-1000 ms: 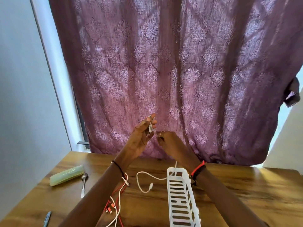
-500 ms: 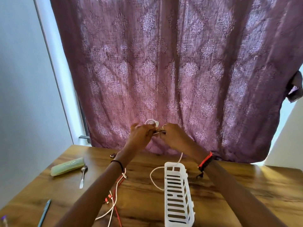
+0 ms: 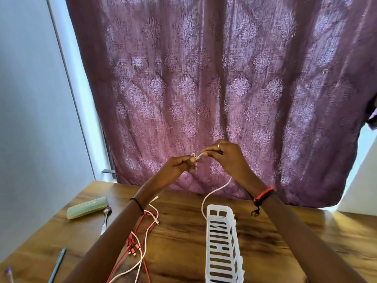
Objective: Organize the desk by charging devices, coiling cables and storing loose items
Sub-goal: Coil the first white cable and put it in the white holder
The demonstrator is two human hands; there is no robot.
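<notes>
Both hands are raised above the far edge of the wooden desk (image 3: 265, 242), in front of the curtain. My left hand (image 3: 179, 165) pinches a small coil of a thin white cable (image 3: 216, 190) between thumb and fingers. My right hand (image 3: 228, 155) pinches the same cable right beside it, fingertip to fingertip. The loose length of the cable hangs down from my right hand and ends behind the white slotted basket (image 3: 222, 248). A tangle of red and white cables (image 3: 140, 242) lies on the desk under my left forearm.
A pale green case (image 3: 87, 207) and a spoon (image 3: 106, 218) lie at the desk's left. A pen (image 3: 58, 264) lies near the front left edge. A purple patterned curtain (image 3: 204, 78) hangs behind the desk, with a grey wall on the left.
My left hand went from raised and open-fingered to pinching the coil, with the right hand closing in beside it. The hanging cable is shorter and its free end has left the desk.
</notes>
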